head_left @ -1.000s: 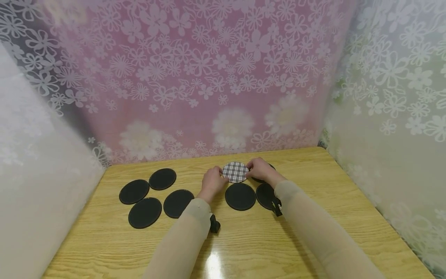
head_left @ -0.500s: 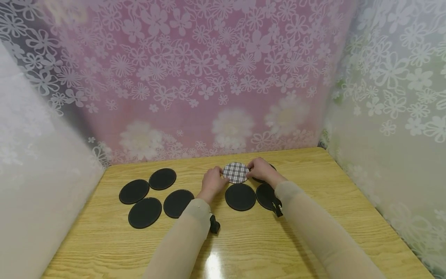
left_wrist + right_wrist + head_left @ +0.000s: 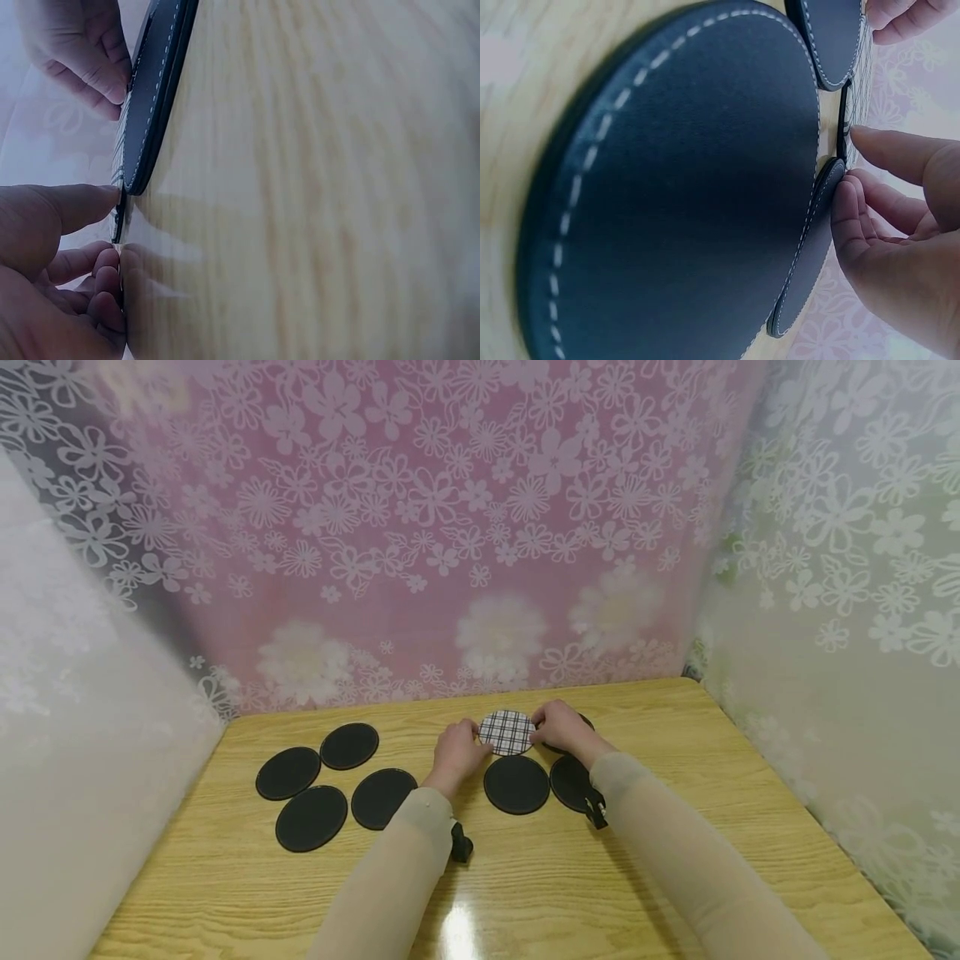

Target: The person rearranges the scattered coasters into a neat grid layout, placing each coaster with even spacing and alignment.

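Note:
In the head view a round coaster (image 3: 507, 732) with a white and black plaid face lies between the two hands near the table's back. My left hand (image 3: 459, 749) pinches its left edge, thumb at the near side. On the right edge, my right hand (image 3: 564, 727) grips with thumb and fingertips. The right wrist view shows the right thumb (image 3: 892, 150) against the plaid rim. Just in front lies a black coaster (image 3: 517, 785), its rim right at the plaid one. Another black coaster (image 3: 587, 722) is mostly hidden behind the right hand.
A black coaster (image 3: 567, 778) with white stitching lies partly under the right forearm in view. To the left are several more, including a front one (image 3: 311, 818) and a back one (image 3: 349, 746). A floral curtain (image 3: 420, 527) hangs behind the wooden table (image 3: 225, 893).

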